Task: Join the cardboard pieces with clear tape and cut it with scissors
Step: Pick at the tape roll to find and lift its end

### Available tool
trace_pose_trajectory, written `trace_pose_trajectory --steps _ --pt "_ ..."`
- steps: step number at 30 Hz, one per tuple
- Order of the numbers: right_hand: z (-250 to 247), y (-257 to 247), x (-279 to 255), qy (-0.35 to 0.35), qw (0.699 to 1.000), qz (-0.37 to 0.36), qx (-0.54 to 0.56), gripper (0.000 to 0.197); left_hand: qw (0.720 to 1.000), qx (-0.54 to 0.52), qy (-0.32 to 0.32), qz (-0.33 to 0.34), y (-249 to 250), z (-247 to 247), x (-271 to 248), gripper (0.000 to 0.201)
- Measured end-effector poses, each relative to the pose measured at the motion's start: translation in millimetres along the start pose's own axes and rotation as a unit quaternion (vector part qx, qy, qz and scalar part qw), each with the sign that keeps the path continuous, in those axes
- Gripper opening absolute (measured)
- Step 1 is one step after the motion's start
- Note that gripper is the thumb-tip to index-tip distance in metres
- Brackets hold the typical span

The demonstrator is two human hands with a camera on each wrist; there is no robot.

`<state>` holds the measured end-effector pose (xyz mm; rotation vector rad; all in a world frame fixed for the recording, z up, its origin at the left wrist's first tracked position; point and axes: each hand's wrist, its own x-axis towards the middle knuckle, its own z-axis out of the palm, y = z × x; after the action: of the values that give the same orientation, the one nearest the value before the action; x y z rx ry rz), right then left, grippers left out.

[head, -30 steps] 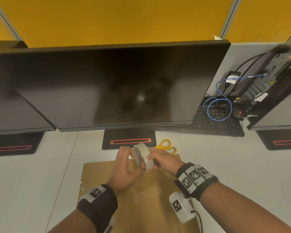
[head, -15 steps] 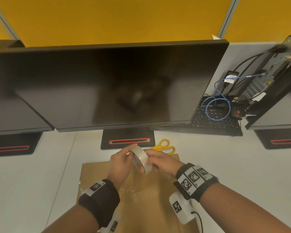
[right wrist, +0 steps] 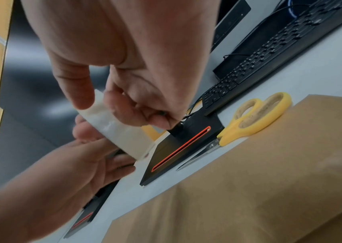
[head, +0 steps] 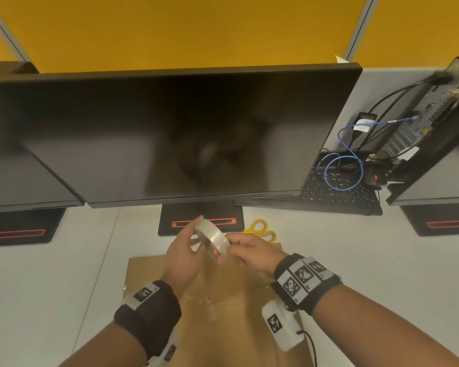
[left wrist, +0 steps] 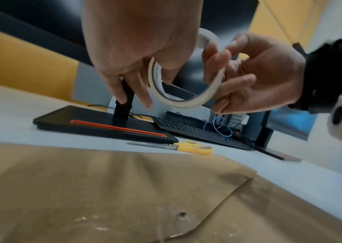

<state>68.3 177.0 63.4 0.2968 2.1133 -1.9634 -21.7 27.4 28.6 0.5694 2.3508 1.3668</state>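
Both hands hold a roll of clear tape (head: pixel 212 238) in the air above the far edge of the brown cardboard (head: pixel 223 313). My left hand (head: pixel 184 251) grips the roll's left rim with thumb and fingers. On the other side, my right hand (head: pixel 245 249) has its fingers curled through the roll's hole (left wrist: pixel 186 100) and its thumb on the outside. The cardboard pieces (left wrist: pixel 103 189) lie flat and overlapping, with shiny tape patches (head: pixel 207 300) near the seam. Yellow-handled scissors (head: pixel 260 230) lie shut on the desk just beyond the cardboard (right wrist: pixel 249 180).
A large dark monitor (head: pixel 183 133) on a black stand (head: pixel 200 221) hangs low just beyond the hands. A black keyboard (head: pixel 337 193) with a blue cable (head: pixel 342 170) and a computer case (head: pixel 435 123) sit at the back right. Other monitor stands flank both sides.
The two hands have turned the roll between them and carried it slightly left and farther from me, toward the monitor stand. Cardboard and scissors have not moved.
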Motion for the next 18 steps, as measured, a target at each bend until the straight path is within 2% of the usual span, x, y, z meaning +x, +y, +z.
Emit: trace_pose_trajectory --steps 2,5,12,18 --pt "-2 0 1 0.000 1.000 -0.002 -0.025 0.027 0.996 0.047 -0.002 0.069 3 -5 -3 0.065" --pt "-2 -1 1 -0.010 0.999 -0.002 -0.042 0.025 0.986 0.100 -0.004 0.132 9 -9 -5 0.067" --pt "4 -3 2 -0.013 1.000 -0.008 -0.017 0.036 0.994 0.068 0.017 0.081 14 -11 -5 0.049" --pt "3 -4 2 -0.010 1.000 0.013 0.000 0.036 0.998 0.032 0.024 0.050 13 -10 -6 0.050"
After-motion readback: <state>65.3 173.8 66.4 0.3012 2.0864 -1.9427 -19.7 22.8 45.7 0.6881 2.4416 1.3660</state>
